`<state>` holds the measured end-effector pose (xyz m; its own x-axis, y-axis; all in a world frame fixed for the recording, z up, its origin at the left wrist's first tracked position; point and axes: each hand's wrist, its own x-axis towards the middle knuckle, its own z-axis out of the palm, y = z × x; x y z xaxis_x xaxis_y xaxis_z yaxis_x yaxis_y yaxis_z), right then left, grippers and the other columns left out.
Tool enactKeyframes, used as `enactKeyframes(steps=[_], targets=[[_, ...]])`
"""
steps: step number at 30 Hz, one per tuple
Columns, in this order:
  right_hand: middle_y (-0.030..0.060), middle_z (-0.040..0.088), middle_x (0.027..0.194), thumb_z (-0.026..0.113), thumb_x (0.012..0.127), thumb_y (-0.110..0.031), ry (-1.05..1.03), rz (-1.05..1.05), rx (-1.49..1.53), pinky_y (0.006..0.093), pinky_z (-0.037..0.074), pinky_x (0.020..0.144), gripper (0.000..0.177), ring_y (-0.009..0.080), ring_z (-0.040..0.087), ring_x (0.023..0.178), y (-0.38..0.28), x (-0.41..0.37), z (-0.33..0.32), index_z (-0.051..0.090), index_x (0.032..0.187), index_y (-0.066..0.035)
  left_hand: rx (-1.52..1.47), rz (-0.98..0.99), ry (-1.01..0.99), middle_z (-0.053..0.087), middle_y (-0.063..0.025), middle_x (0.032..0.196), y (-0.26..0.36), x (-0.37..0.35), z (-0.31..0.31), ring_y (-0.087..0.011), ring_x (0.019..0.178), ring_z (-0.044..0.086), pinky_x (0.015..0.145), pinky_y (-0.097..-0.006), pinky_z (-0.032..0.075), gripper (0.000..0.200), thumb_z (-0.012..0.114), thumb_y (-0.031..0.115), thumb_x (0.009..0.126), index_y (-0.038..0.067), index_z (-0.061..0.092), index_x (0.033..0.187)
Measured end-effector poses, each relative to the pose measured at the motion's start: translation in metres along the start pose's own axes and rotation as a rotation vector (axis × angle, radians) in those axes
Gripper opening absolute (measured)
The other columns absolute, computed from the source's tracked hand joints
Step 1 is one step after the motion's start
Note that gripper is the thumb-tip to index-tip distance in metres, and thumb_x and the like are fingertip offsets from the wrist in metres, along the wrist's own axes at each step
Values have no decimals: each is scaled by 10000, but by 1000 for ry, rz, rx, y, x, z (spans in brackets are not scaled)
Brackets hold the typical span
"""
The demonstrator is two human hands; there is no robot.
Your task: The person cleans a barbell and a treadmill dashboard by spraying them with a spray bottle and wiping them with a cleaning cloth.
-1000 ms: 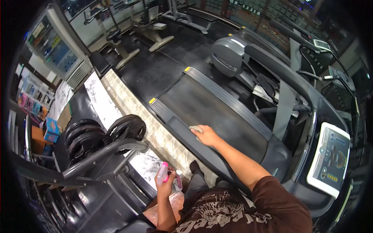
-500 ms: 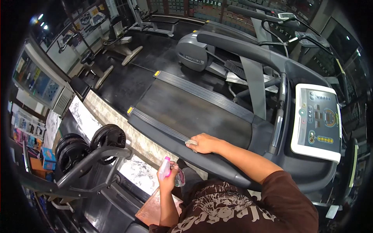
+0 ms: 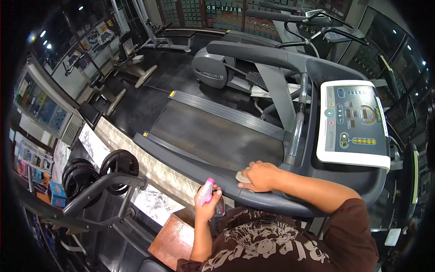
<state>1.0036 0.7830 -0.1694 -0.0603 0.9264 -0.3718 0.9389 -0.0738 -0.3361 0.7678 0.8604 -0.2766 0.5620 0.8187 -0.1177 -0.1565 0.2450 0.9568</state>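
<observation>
My left hand (image 3: 208, 202) is wrapped round a clear spray bottle (image 3: 206, 192) with a pink nozzle, held upright beside the treadmill. A light-coloured cloth (image 3: 243, 177) is pressed under the fingers of my right hand (image 3: 262, 177), on the dark side cover of the treadmill (image 3: 195, 165). The treadmill's running belt (image 3: 208, 136) lies just beyond that hand. To the right stands the white-framed control panel (image 3: 355, 122), with a metal handrail (image 3: 297, 131) in front of it.
Black weight plates (image 3: 120, 168) hang on a rack frame (image 3: 95, 192) at the lower left. A brown box-like surface (image 3: 174, 240) is beside my left forearm. An elliptical machine (image 3: 210, 70) and exercise bikes (image 3: 133, 63) stand farther back.
My right hand and the cloth have moved right along the side cover, nearer the console. My left hand has also shifted right with the bottle. The view has turned slightly.
</observation>
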Motion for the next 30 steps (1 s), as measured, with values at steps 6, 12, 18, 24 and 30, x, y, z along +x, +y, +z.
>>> enactKeyframes(steps=[6, 12, 18, 24, 30], targets=[[236, 627, 1060, 563, 932, -564, 4, 26, -177, 470, 571, 752, 643, 387, 626, 991, 5, -92, -11, 624, 1280, -26, 31, 16, -132, 677, -143, 1159, 18, 0, 10, -116, 824, 644, 739, -283, 549, 222, 712, 9, 877, -26, 601, 1067], [220, 652, 1029, 549, 937, -574, -66, 116, -179, 456, 576, 758, 630, 376, 646, 969, 8, -151, -19, 635, 1287, -56, 7, -35, -193, 656, -165, 1250, 24, -3, 23, -122, 751, 654, 711, -282, 558, 207, 691, -2, 883, -33, 595, 1064], [192, 657, 1048, 560, 948, -532, 48, 264, -43, 495, 548, 820, 505, 373, 637, 983, 32, -160, -75, 654, 1258, -144, 106, -86, -219, 650, -163, 1265, 25, 4, 21, -134, 728, 656, 680, -284, 572, 220, 685, -16, 881, -40, 593, 1080], [244, 568, 1183, 555, 969, -456, 396, 459, -32, 495, 524, 872, 506, 426, 594, 1023, 93, -108, -31, 577, 1326, -98, 115, -24, -202, 657, -149, 1249, 9, 2, 19, -122, 771, 650, 670, -286, 590, 208, 667, -31, 882, -50, 581, 1071], [320, 600, 1094, 541, 973, -386, 114, 434, 27, 505, 531, 875, 476, 442, 639, 1002, 62, -97, 2, 590, 1270, -17, 177, -23, -169, 641, -187, 1257, 17, -3, 24, -166, 755, 664, 664, -316, 579, 195, 670, -54, 851, -38, 574, 1020]])
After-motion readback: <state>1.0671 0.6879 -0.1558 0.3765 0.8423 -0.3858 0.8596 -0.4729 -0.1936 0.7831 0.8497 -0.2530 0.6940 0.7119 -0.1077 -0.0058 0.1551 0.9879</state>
